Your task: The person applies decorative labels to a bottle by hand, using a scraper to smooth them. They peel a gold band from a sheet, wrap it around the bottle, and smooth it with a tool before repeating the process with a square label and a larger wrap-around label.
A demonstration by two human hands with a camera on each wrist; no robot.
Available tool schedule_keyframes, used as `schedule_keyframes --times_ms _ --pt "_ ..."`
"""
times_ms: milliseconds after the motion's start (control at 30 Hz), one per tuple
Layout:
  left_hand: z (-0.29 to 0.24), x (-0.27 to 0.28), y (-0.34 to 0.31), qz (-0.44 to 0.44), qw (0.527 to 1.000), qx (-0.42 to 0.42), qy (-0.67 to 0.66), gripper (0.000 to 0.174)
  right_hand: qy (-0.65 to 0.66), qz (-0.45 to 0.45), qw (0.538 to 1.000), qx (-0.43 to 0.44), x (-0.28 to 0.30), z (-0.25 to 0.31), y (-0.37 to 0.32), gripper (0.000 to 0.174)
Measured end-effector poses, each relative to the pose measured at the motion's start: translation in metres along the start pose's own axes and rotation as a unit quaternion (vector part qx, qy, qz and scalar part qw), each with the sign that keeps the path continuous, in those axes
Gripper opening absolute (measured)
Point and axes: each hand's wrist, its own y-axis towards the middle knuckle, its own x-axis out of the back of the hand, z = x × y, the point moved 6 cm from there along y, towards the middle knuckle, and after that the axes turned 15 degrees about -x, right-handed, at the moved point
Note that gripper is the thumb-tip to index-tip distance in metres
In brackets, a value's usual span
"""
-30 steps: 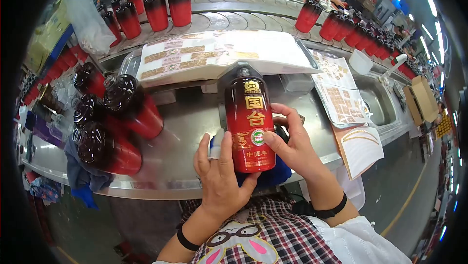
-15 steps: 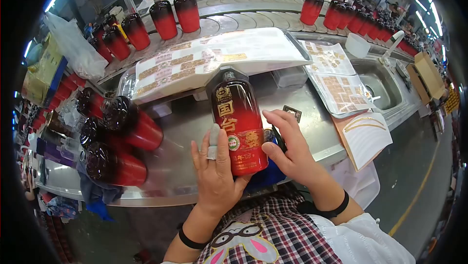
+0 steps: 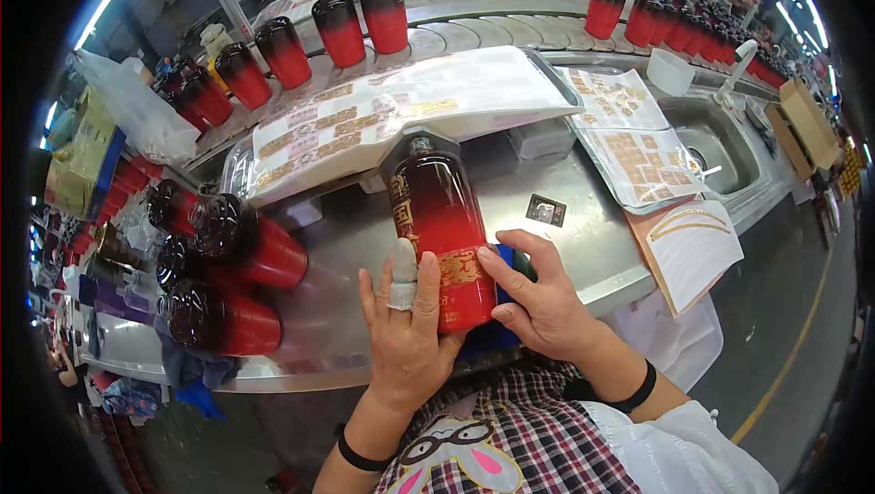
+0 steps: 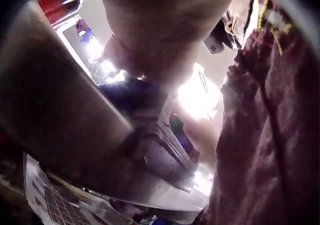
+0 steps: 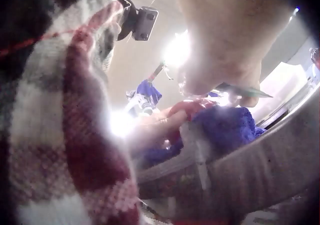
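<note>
A red bottle with a dark glossy shoulder point(image 3: 456, 211) leans back, its neck in the notch of the white tray point(image 3: 365, 166) and its base over a blue cloth point(image 5: 222, 127). My left hand point(image 3: 410, 348) holds its lower left side, thumb at the base; a whitish cover point(image 3: 402, 283) wraps one finger. With index finger and thumb, my right hand point(image 3: 551, 312) touches the lower right side, fingertip at a gold ornament point(image 3: 461, 267). A flat green piece point(image 5: 250, 91) sticks out from the right hand's fingers. Gold characters show at the bottle's left edge.
Several red bottles point(image 3: 264, 248) lean at left on the steel table point(image 3: 337, 312). Decal sheets point(image 3: 629, 166) lie at right by a sink point(image 3: 715, 143). A small dark card point(image 3: 545, 210) lies on the steel. Bottles point(image 3: 383, 20) line the conveyor behind.
The bottle has been turned about its long axis, its gold characters moving from the front to the left edge. My right index finger has come down onto the bottle. The view has swung slightly.
</note>
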Motion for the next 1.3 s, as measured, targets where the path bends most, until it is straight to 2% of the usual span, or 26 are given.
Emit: schedule_keyframes --times_ms 200,267,300,400,433,533,567,667,700,733,800,833,867,933,1033,1067,1167,1267,1300 --pt "0.003 -0.003 -0.004 -0.029 0.998 -0.004 -0.051 0.082 -0.024 0.007 1.000 -0.008 0.004 -0.006 -0.003 0.058" --pt "0.005 -0.004 -0.006 -0.039 0.995 -0.002 -0.092 0.082 0.016 -0.054 0.998 -0.031 0.015 -0.010 -0.003 0.054" --pt "0.004 -0.002 -0.004 -0.035 0.997 -0.006 -0.065 0.081 0.035 -0.084 0.995 -0.042 0.021 -0.011 -0.001 0.052" --pt "-0.007 0.006 0.004 -0.007 1.000 -0.017 0.002 0.080 0.240 -0.073 0.951 -0.178 0.033 -0.008 0.010 0.037" --pt "-0.011 0.007 0.009 0.012 1.000 -0.019 0.016 0.080 0.242 -0.050 0.940 -0.236 0.035 0.001 0.020 0.026" --pt "-0.010 0.004 0.010 0.031 0.999 -0.028 0.027 0.080 0.202 -0.021 0.968 -0.149 0.023 0.014 0.042 0.025" --pt "-0.009 0.002 0.008 0.031 0.999 -0.030 0.027 0.080 0.221 0.017 0.957 -0.186 0.014 0.005 0.043 0.028" --pt "-0.005 0.002 0.005 0.012 0.999 -0.038 0.011 0.082 0.220 -0.029 0.935 -0.275 0.004 -0.043 0.029 0.029" --pt "-0.002 0.001 0.003 -0.006 0.999 -0.029 -0.015 0.082 0.207 -0.041 0.937 -0.278 0.007 -0.048 0.028 0.028" --pt "0.001 -0.002 -0.001 -0.021 0.999 -0.020 -0.043 0.083 0.302 -0.028 0.908 -0.290 0.003 -0.050 0.023 0.026" --pt "0.005 -0.005 -0.005 -0.034 0.996 -0.012 -0.078 0.084 0.483 -0.003 0.820 -0.307 -0.001 -0.040 0.016 0.023" --pt "0.006 -0.006 -0.005 -0.034 0.996 -0.012 -0.086 0.085 0.506 0.033 0.817 -0.275 -0.004 -0.029 0.019 0.020" --pt "0.006 -0.007 -0.007 -0.034 0.995 -0.010 -0.093 0.085 0.419 0.038 0.874 -0.243 -0.006 -0.028 0.021 0.022" --pt "0.007 -0.007 -0.010 -0.035 0.994 -0.012 -0.102 0.087 0.345 0.013 0.888 -0.304 -0.012 -0.048 0.016 0.022" --pt "0.011 -0.010 -0.012 -0.046 0.988 0.017 -0.149 0.088 0.438 0.001 0.837 -0.330 -0.012 -0.059 0.007 0.023" --pt "0.012 -0.011 -0.014 -0.045 0.983 0.032 -0.173 0.088 0.445 0.009 0.838 -0.315 -0.015 -0.057 0.005 0.023" --pt "-0.001 0.002 -0.005 -0.041 0.998 -0.038 -0.025 0.083 0.456 0.015 0.845 -0.277 -0.019 -0.054 0.007 0.024" --pt "-0.019 0.004 0.005 0.041 0.991 -0.088 0.095 0.076 0.444 0.019 0.848 -0.287 -0.018 -0.056 0.007 0.024" --pt "-0.024 0.006 0.013 0.057 0.988 -0.078 0.123 0.073 0.434 0.020 0.853 -0.290 -0.017 -0.056 0.007 0.025"
